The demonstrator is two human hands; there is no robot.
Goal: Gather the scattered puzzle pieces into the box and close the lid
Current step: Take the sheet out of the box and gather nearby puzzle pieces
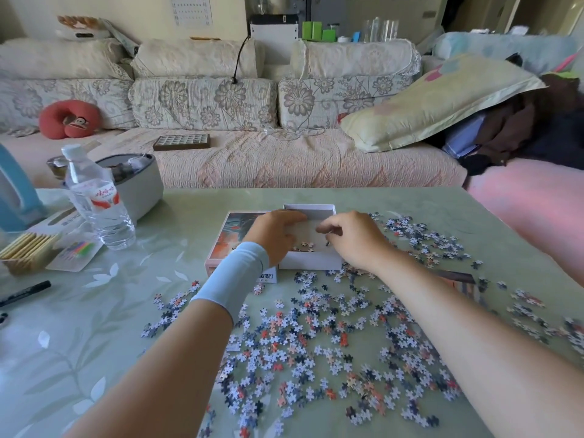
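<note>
On the pale green table (132,314) before a floral sofa (252,165), scattered puzzle pieces (316,343) lie near the open white box (311,263), printed lid (226,235) beside it, left hand (275,235) relaxed on its wall, right hand (354,238) curled above, grip unclear.

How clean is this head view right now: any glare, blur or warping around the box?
Head view: soft even daylight, no hard shadows; pale sheen on the glossy table; wide-angle bends the sofa; left hand and right hand over the box look slightly soft; near puzzle pieces read sharp.
</note>
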